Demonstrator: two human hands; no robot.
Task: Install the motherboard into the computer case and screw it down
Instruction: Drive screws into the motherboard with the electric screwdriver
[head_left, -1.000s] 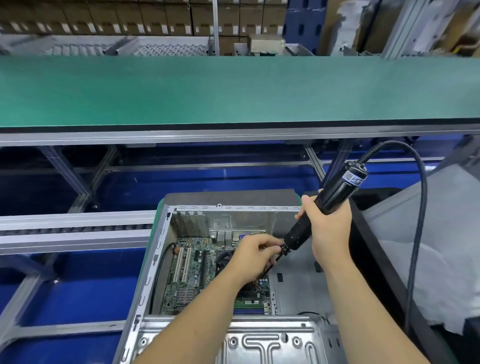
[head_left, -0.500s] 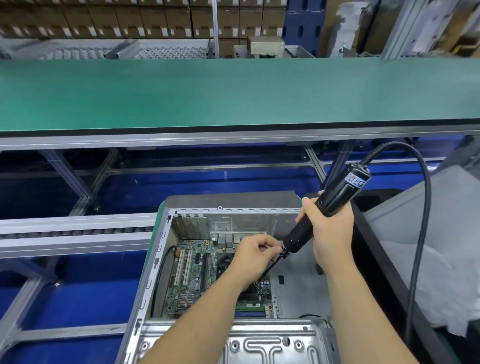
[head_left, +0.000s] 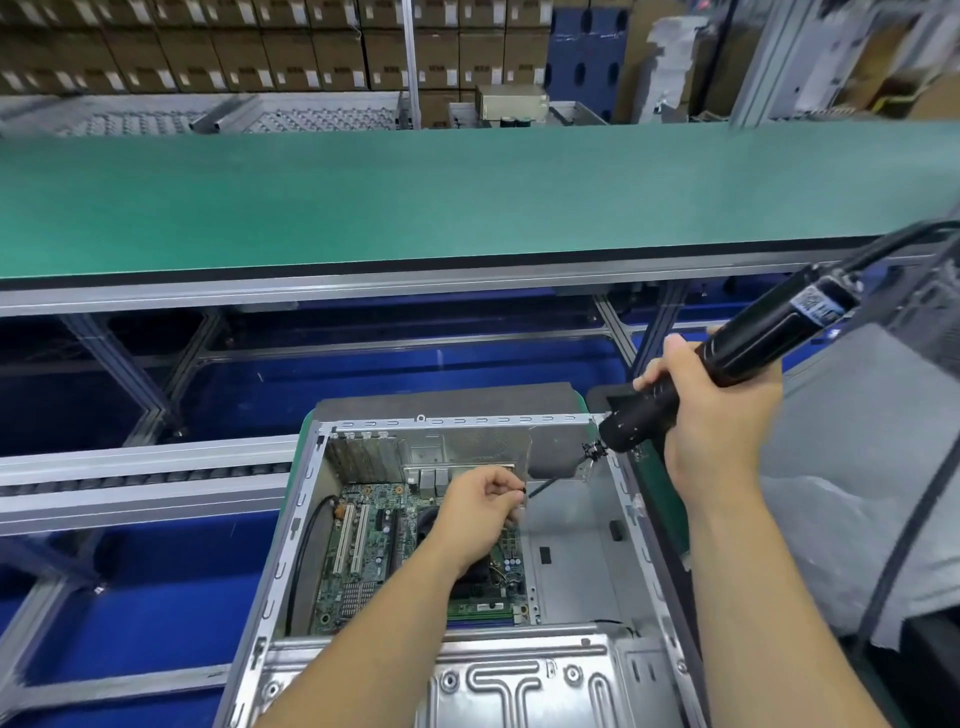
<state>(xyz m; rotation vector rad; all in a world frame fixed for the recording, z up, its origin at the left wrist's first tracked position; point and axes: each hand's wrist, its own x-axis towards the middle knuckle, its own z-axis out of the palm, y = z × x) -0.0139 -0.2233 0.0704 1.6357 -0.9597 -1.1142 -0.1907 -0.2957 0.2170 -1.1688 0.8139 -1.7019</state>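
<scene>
The motherboard (head_left: 384, 551) is sitting flat in the bottom of the computer case (head_left: 291, 561), pushed over to the left half with its port block up against the back wall. White expansion slots run along its left side, and the right half of the case floor is bare metal.

Left hand (head_left: 480, 512) is right over the upper middle of the board, fingers curled in and pinching something small and dark at the fingertips, looks like a screw (head_left: 522, 490), but it's honestly too tiny to be sure. The forearm comes in over the lower part of the board and covers the middle of it.

Right hand (head_left: 711, 415) is up and off to the right, above the case's back right corner and well clear of the board. It's wrapped tight around a black electric screwdriver (head_left: 727, 358), which is tilted so the bit end points down-left toward the left hand. The bit tip (head_left: 540, 488) ends up just beside the left fingertips. Can't tell if it's actually touching the screw. A black cable (head_left: 914, 525) loops off the top of the driver and hangs down the right side.

The case lies open on a green mat (head_left: 306, 431) on the bench, with a long green conveyor belt (head_left: 415, 197) running across behind it and stacks of cardboard boxes (head_left: 234, 47) way at the back.
</scene>
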